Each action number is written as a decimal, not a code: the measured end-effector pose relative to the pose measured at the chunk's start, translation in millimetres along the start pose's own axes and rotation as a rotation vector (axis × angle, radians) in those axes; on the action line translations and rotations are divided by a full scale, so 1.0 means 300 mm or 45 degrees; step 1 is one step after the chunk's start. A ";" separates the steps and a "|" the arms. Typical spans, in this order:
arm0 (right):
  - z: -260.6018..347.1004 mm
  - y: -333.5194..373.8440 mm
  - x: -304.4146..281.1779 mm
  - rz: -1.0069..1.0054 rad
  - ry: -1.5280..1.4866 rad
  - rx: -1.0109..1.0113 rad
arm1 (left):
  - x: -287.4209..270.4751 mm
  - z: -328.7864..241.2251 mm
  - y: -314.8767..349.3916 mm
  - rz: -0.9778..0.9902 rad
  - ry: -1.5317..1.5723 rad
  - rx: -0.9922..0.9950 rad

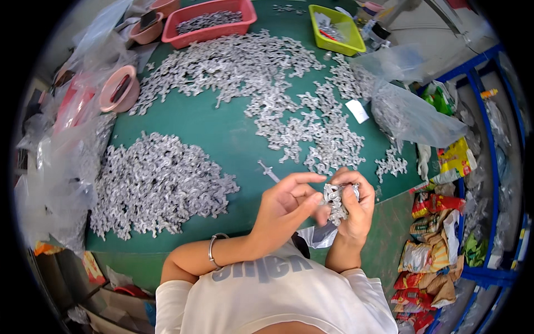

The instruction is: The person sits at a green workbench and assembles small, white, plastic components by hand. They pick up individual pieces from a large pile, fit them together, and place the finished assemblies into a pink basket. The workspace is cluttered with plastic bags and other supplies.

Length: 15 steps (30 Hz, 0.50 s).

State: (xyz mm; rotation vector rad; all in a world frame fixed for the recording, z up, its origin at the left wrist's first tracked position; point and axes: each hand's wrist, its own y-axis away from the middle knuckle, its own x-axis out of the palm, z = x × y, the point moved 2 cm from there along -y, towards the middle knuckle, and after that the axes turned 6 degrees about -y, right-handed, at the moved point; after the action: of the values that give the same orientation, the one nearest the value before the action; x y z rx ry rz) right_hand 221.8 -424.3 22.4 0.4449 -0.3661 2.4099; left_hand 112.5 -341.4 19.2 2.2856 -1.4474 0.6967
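Observation:
My right hand (359, 209) is closed around a handful of small silver-grey metal castings (335, 204), above the near edge of the green table. My left hand (286, 209) is beside it, index finger stretched out and thumb tip at the castings. Its index finger and thumb stand apart, and I see nothing gripped between them. A thin metal tool (268, 170) lies on the table just beyond my left hand. To the left is a large heap of similar castings (161, 186). More of these castings (239, 61) spread across the far and right side of the table.
A red basin (247, 12) holding small parts and a yellow-green basket (356, 45) stand at the back. A pink bowl (129, 99) and plastic bags (55, 167) line the left side. Right are a clear bag (411, 114), a blue rack (481, 111) and packaged goods (425, 256).

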 end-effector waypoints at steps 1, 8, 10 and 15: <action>-0.025 -0.006 -0.021 0.064 0.030 -0.025 | -0.011 0.004 0.003 0.013 -0.009 -0.032; -0.209 0.013 -0.075 -0.269 -1.006 0.583 | -0.281 0.119 0.056 -0.291 -1.010 0.102; -0.249 0.023 -0.091 -0.404 -0.987 0.657 | -0.328 0.135 0.050 -0.352 -1.388 0.142; -0.263 0.031 -0.082 -0.523 -0.750 0.654 | -0.263 0.124 0.016 -0.314 -0.847 0.015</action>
State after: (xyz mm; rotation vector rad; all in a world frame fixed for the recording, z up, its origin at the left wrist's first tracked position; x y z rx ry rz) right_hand 216.2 -415.7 -60.1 1.3292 0.1093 1.9090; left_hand 88.0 -305.0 -56.2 2.7843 -1.3524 -0.1555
